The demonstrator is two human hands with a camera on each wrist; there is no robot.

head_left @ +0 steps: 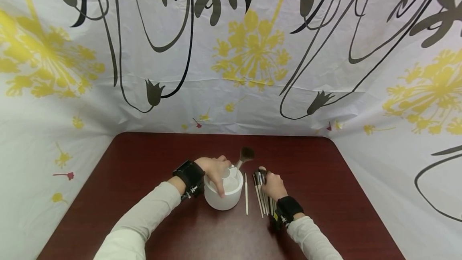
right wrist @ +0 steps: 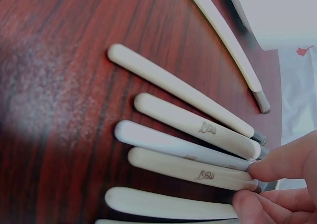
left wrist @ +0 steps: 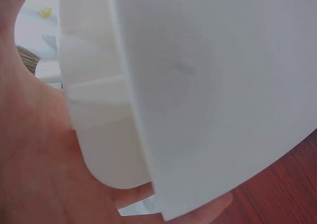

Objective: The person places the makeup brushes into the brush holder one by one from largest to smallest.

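Note:
My left hand (head_left: 215,170) grips a white round brush holder (head_left: 223,202) by its rim, thumb on the near side. In the left wrist view, the holder's smooth wall (left wrist: 213,85) fills most of the picture, with a pale inner divider (left wrist: 99,100) beside the palm. A large fluffy makeup brush (head_left: 247,154) stands tilted in the holder, bristles up. To the right, my right hand (head_left: 275,186) is over a row of makeup brushes (head_left: 259,198). Its fingertips pinch one cream-handled makeup brush (right wrist: 183,168) near the head end, which the fingers partly hide.
One thin makeup brush (head_left: 246,198) lies apart, between the holder and the row. The dark red wooden table (head_left: 173,228) reaches back to a white cloth (head_left: 202,107) printed with flowers, which also hangs along both sides.

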